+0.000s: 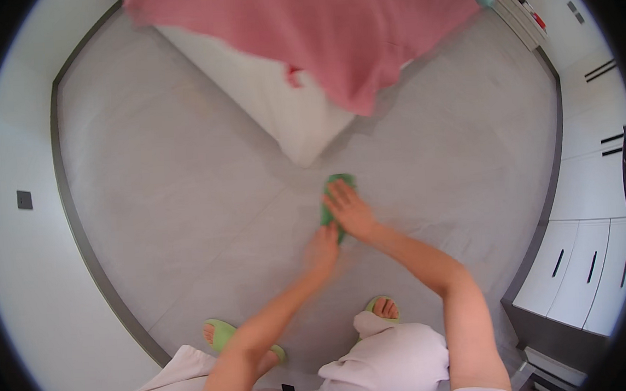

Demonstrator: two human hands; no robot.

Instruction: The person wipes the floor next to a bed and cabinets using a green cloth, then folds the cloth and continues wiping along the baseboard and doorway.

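Note:
A small green cloth [340, 182] is near the middle of the view, close to the corner of the bed. My right hand [351, 209] lies over its upper part with the fingers stretched out across it. At the cloth's near end is my left hand [323, 246], blurred by motion, with its fingers closed on the edge. Part of the cloth is hidden beneath my hands. Whether it touches the floor or is held above it, I cannot tell.
Ahead stands a bed with a pink cover [304, 33] and a white side [280, 105]. White cabinets [575, 267] with dark handles line the right, a white wall [31, 281] the left. Grey floor [156, 168] surrounds my feet in green slippers [223, 333].

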